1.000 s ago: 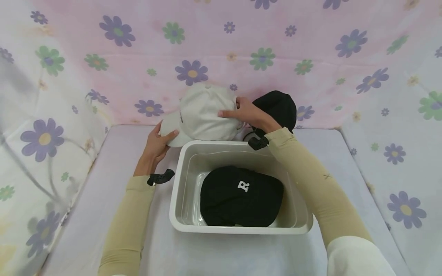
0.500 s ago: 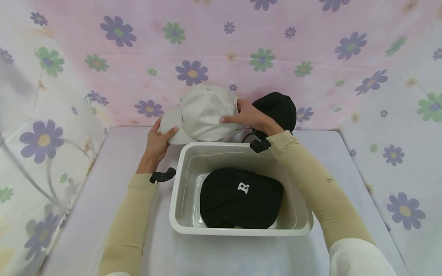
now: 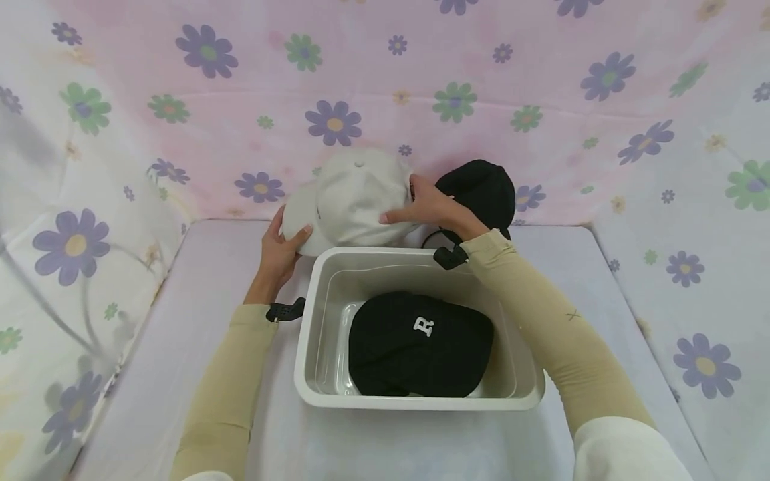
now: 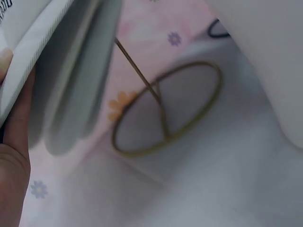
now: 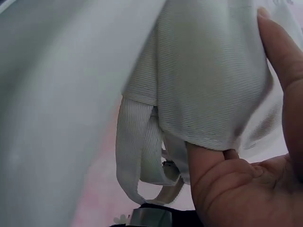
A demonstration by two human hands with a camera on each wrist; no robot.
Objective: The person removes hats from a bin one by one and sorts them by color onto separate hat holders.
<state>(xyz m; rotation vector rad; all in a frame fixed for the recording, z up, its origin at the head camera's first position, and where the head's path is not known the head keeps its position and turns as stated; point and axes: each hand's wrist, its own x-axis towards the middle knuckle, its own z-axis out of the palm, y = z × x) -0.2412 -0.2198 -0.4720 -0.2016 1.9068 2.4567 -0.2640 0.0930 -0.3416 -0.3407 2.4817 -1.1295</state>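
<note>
A white baseball cap (image 3: 361, 197) is between both hands behind the bin, its brim to the left. My left hand (image 3: 278, 252) pinches the brim, thumb on top and fingers beneath. With thumb on the crown and fingers under the rear edge, my right hand (image 3: 428, 204) grips the cap's back; its fabric strap (image 5: 128, 151) hangs there in the right wrist view. Several pale curved layers (image 4: 78, 94) show beneath the brim in the left wrist view. Below them stands a gold wire ring base (image 4: 168, 138) with a thin upright rod.
A beige plastic bin (image 3: 421, 402) stands in front, holding a black cap (image 3: 385, 347) with a white letter R. Another black cap (image 3: 484, 194) sits at the back right, near a dark wire ring (image 3: 428, 239). Flower-printed cloth walls (image 3: 240, 120) enclose the table.
The white cap's crown has tipped slightly toward me. My left hand has shifted a little right with the brim. Both hands keep their hold; the bin has stayed put.
</note>
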